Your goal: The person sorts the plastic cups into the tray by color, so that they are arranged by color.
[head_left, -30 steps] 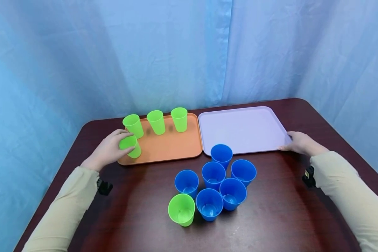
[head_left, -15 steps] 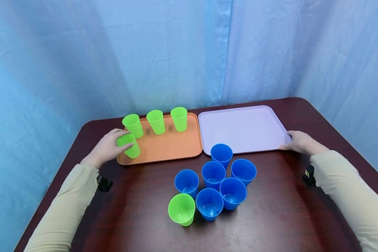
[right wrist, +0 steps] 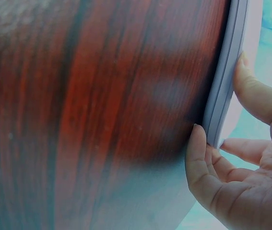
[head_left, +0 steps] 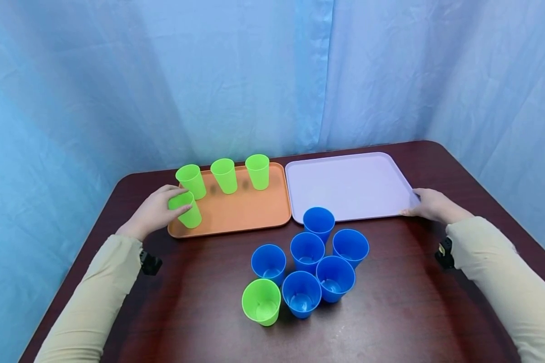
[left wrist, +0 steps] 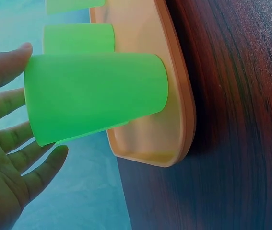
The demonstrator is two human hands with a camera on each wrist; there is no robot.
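1. Fingers [left wrist: 28, 151] of the left hand [head_left: 153, 214] curl around the green cup [head_left: 184, 209], thumb along its upper side; the grip looks loose, with palm and wall partly apart in the left wrist view.
2. Location: the green cup stands on the orange tray [head_left: 240, 209] at its front-left corner, close to the tray's rim and just in front of the nearest of three other green cups [head_left: 224, 175] lined along the far edge.
3. Right hand [head_left: 429, 204]: thumb and fingers pinch the rim of the lilac tray [head_left: 345, 184] at its front-right corner, steadying it on the counter [head_left: 390, 302].
4. Risk, as a judgement: the cup's base sits near the raised rim; releasing it on the slope could tip it off the tray onto the counter.
5. Risk: withdrawing the hand sideways may knock the neighbouring cup behind it.
6. Risk: a pull by the right hand could slide the lilac tray against the blue cups [head_left: 318, 259] clustered just off its front edge, with one more green cup [head_left: 261, 301] beside them.
7. Change: against the frame one second earlier, the held cup lies slightly further left and back; the right hand is unchanged.
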